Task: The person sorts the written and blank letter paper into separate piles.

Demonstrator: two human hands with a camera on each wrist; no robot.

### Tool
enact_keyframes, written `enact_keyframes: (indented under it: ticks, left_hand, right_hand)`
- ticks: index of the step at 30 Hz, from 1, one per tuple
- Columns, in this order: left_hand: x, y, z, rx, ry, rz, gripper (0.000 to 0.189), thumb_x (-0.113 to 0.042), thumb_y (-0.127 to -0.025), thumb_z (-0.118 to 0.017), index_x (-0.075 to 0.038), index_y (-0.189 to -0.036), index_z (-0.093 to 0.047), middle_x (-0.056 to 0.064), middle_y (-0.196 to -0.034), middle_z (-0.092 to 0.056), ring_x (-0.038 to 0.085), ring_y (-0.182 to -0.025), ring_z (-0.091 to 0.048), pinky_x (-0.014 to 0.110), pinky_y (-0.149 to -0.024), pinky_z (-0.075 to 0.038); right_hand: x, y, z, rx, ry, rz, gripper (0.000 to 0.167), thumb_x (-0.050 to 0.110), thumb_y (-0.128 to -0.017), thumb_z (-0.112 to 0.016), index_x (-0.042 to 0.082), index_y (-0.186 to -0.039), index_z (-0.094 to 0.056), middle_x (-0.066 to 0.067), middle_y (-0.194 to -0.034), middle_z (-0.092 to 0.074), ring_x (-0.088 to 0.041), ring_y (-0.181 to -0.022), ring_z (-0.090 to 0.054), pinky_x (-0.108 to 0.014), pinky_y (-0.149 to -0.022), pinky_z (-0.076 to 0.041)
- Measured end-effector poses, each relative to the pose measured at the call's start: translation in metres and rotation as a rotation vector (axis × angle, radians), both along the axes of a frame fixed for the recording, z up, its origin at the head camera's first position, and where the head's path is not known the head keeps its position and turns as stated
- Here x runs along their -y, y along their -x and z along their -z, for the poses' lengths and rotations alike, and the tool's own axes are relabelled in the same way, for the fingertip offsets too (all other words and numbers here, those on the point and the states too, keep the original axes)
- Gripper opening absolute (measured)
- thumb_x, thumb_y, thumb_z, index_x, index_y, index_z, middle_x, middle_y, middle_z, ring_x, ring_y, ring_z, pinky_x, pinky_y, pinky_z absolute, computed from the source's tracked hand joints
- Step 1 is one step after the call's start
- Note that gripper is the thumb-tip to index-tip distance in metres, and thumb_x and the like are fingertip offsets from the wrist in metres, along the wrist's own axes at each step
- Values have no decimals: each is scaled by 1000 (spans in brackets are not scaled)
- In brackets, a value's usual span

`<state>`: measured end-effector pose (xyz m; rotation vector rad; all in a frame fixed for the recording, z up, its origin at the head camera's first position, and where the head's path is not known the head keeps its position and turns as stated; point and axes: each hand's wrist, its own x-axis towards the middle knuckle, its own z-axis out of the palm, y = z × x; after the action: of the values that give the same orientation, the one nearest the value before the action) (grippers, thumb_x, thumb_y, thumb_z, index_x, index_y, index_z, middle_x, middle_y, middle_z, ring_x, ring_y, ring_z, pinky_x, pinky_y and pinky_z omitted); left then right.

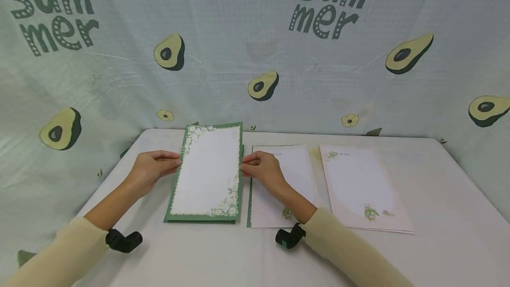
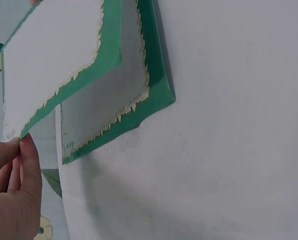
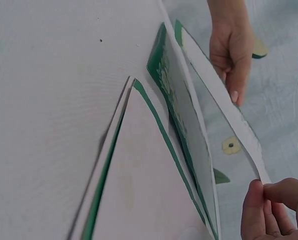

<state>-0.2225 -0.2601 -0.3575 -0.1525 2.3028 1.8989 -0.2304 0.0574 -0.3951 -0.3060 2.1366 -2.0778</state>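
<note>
A sheet of paper [image 1: 209,169] with a green border and white flowers is held up by both hands in the head view. My left hand [image 1: 149,172] pinches its left edge between thumb and fingers. At the opposite edge, my right hand [image 1: 266,171] pinches it the same way. The left wrist view shows the raised sheet [image 2: 54,55] tilted above a matching green-bordered sheet [image 2: 109,112] on the table. From the right wrist, the held sheet [image 3: 228,112] appears nearly edge-on, apart from the lower sheet [image 3: 181,100].
Just right of the held sheet lies a stack of pale pink sheets [image 1: 271,198] with green edges showing. Farther right is another pale pink stack [image 1: 362,185] with a leaf print. A fabric backdrop [image 1: 215,56] with avocados hangs behind the white table [image 1: 223,256].
</note>
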Motion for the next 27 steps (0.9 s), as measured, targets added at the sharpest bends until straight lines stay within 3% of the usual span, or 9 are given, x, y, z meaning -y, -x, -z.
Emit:
enact_keyframes:
  ticks: [12, 27]
  left_hand:
    - [-1, 5, -1, 45, 58, 18, 41, -5, -98, -68, 16, -131, -55, -4, -98, -70, 4, -90, -71, 25, -88, -60]
    - [4, 20, 16, 99, 78, 53, 37, -1, -97, -68, 17, -128, -57, -3, -94, -70, 4, -84, -69, 23, -80, -62]
  right_hand:
    - [9, 6, -4, 88, -95, 22, 18, 0, -92, -73, -6, -108, -70, -15, -97, -74, -22, -80, -76, -33, -79, -64]
    - [14, 10, 8, 116, -194, 8, 17, 1, -92, -73, -5, -108, -72, -15, -91, -75, -19, -73, -75, -29, -75, -63]
